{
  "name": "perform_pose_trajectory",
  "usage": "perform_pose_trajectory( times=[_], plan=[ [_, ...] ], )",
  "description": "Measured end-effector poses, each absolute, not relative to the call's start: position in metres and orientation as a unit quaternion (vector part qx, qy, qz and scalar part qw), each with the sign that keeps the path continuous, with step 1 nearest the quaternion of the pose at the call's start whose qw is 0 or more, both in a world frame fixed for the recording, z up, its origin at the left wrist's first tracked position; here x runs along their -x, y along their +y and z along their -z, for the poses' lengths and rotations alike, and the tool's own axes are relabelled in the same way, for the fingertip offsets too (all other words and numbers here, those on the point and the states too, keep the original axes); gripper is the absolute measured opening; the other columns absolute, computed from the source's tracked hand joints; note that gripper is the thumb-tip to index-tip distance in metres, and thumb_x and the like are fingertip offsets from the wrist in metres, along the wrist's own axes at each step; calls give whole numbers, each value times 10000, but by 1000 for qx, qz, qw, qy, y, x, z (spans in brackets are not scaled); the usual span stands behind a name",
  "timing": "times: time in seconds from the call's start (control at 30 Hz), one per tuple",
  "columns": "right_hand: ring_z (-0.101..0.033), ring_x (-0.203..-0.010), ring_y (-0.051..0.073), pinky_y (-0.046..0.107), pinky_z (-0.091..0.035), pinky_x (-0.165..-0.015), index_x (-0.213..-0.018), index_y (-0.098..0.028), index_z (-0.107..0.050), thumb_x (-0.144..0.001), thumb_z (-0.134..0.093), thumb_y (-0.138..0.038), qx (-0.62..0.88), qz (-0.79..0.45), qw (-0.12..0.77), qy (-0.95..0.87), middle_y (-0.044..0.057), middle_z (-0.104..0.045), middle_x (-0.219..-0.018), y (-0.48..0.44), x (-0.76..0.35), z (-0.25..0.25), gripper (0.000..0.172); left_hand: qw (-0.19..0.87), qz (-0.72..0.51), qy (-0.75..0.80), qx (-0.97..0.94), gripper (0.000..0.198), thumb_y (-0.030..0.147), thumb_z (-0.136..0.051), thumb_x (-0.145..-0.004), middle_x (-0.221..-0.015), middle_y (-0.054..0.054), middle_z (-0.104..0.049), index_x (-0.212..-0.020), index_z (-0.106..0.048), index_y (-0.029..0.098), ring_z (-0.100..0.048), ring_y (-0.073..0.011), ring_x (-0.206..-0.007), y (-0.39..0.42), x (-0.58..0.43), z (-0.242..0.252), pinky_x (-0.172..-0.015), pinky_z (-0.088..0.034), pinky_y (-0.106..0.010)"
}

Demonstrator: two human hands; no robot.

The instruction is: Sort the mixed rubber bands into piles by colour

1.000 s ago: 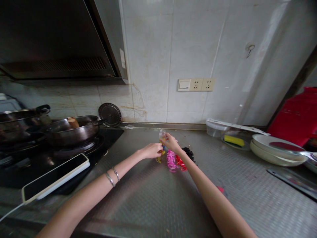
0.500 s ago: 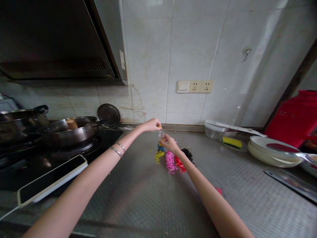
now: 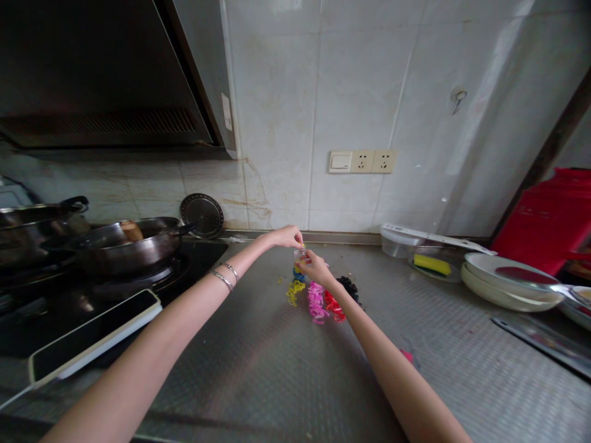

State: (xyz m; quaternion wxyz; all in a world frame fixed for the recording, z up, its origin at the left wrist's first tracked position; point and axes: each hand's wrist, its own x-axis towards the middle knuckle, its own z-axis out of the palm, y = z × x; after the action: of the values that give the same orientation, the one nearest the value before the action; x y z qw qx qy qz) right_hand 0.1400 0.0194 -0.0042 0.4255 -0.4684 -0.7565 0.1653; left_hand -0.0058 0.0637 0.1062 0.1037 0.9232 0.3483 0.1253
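A small clear jar (image 3: 300, 271) with blue and yellow bits inside stands on the metal counter, and my right hand (image 3: 314, 267) is closed around its side. Just above the jar's mouth, my left hand (image 3: 290, 236) pinches something small and yellow. In front of the jar lie small loose bands in heaps: a yellow heap (image 3: 295, 292) at the left, a pink heap (image 3: 316, 303) in the middle and a red heap (image 3: 334, 306) to its right. A black heap (image 3: 349, 288) sits furthest right, partly behind my right wrist.
At left, a phone-like device (image 3: 95, 335) lies beside the stove, which bears a pan (image 3: 133, 249) and a pot (image 3: 23, 234). To the right are a plastic tub (image 3: 398, 245), a yellow sponge (image 3: 431, 264), white bowls (image 3: 503, 292) and a cleaver-like blade (image 3: 545, 341).
My left hand has moved slightly right and down, bringing its fingertips over the jar's mouth. My right hand stays on the jar.
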Motion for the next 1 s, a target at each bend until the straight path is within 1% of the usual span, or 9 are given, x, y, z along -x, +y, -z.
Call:
perform_pose_trajectory(
  times=[0.3, 0.4, 0.53, 0.6, 0.67, 0.73, 0.8, 0.87, 1.0],
  plan=[
    [-569, -725, 140, 236, -419, -648, -886, -186, -513, -709, -537, -361, 475, -165, 421, -755, 40, -620, -813, 18, -140, 3, 250, 134, -165, 351, -912, 189, 273, -578, -623, -603, -6, -629, -666, -685, 124, -513, -97, -577, 59, 8, -112, -579, -369, -182],
    [-569, -727, 138, 239, -419, -658, -908, -183, -514, -708, -538, -366, 469, -168, 425, -756, 39, -620, -810, 18, -140, 3, 272, 126, -189, 353, -908, 222, 277, -548, -653, -652, -21, -638, -711, -681, 108, -520, -107, -608, 52, 10, -114, -584, -372, -189],
    [-570, -709, 128, 229, -423, -632, -904, -182, -514, -709, -531, -375, 462, -183, 426, -756, 38, -618, -834, 20, -140, 5, 275, 88, -299, 390, -867, 261, 261, -504, -690, -743, -51, -640, -817, -658, 93, -526, -113, -664, 43, 22, -108, -609, -381, -201],
    [-571, -711, 125, 222, -425, -613, -907, -182, -514, -706, -533, -376, 462, -193, 427, -753, 40, -615, -855, 21, -140, 5, 280, 83, -318, 427, -842, 253, 255, -511, -678, -731, -54, -636, -812, -652, 92, -526, -114, -658, 37, 32, -96, -611, -384, -208],
    [-571, -732, 126, 217, -427, -608, -916, -181, -514, -698, -545, -377, 462, -197, 429, -751, 44, -611, -880, 22, -140, 6, 294, 115, -270, 462, -837, 226, 254, -549, -638, -693, -48, -634, -760, -656, 95, -527, -115, -628, 32, 42, -79, -587, -382, -207],
    [-570, -749, 128, 216, -428, -612, -920, -179, -513, -689, -557, -374, 463, -197, 430, -749, 47, -609, -896, 23, -140, 6, 305, 170, -172, 483, -842, 195, 261, -596, -584, -635, -37, -630, -678, -659, 102, -519, -116, -581, 27, 51, -59, -547, -371, -204],
    [-569, -749, 127, 218, -429, -620, -915, -178, -515, -689, -559, -371, 462, -195, 429, -751, 45, -610, -894, 22, -140, 5, 301, 191, -115, 500, -837, 207, 287, -635, -537, -594, -27, -620, -640, -656, 108, -507, -114, -546, 23, 57, -40, -522, -359, -204],
    [-569, -739, 128, 225, -429, -632, -906, -178, -519, -696, -552, -369, 462, -189, 426, -754, 42, -613, -880, 21, -140, 4, 286, 194, -102, 517, -827, 208, 297, -631, -541, -583, -23, -617, -635, -654, 113, -499, -110, -534, 20, 61, -25, -509, -352, -200],
    [-569, -753, 135, 239, -429, -659, -910, -180, -527, -696, -556, -359, 473, -178, 423, -752, 45, -617, -873, 18, -141, 1, 280, 185, -123, 534, -816, 191, 273, -595, -573, -612, -24, -625, -670, -652, 118, -516, -112, -556, 15, 61, -8, -522, -363, -196]
  ],
)
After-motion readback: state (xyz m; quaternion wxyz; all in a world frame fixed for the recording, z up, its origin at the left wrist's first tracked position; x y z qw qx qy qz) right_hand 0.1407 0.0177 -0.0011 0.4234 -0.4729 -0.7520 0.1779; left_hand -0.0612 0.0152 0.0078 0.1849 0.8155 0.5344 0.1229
